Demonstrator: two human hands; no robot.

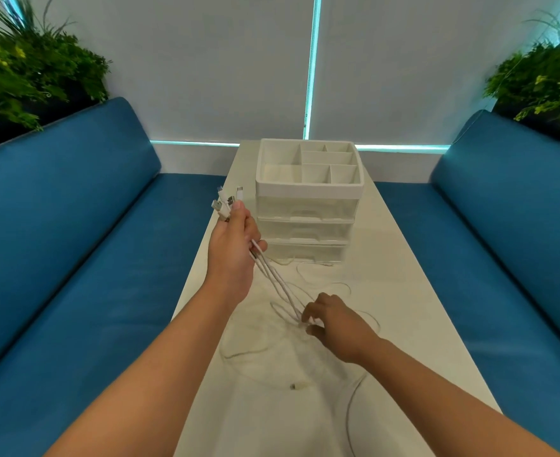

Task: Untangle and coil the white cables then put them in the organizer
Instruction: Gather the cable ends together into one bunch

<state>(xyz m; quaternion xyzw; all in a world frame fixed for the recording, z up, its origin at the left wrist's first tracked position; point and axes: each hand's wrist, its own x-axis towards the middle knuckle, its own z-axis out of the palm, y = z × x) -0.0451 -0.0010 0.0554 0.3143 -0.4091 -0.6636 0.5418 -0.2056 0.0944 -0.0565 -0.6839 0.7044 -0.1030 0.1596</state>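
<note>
Now holding a bunch of white cables (273, 278) up off the table (403, 291) with the left hand (232, 249), fingers curled tight round them. Plug ends (227, 202) poking out of the top of that fist, just beside the organizer (308, 189). Cables running down from the left hand in a slanted line to the right hand (334, 324). Right hand low over the table, fingertips pinching the cables where the line meets the tabletop. More loose cable lying in thin loops all round that hand, some near the front of the organizer, some closer to the near edge. One small plug (293, 386) lying flat by itself on the table, below the right hand. Organizer standing at the far end of the table, white, with see-through drawers stacked under an open top tray. Tray split into several little boxes, all showing bare white bottoms. Blue sofa seat (74, 258) on the left side of the table and another blue seat (502, 242) on the right. Green plants (24, 70) behind the left seat and more plants (542, 80) behind the right one. Pale blinds (206, 61) across the back.
</note>
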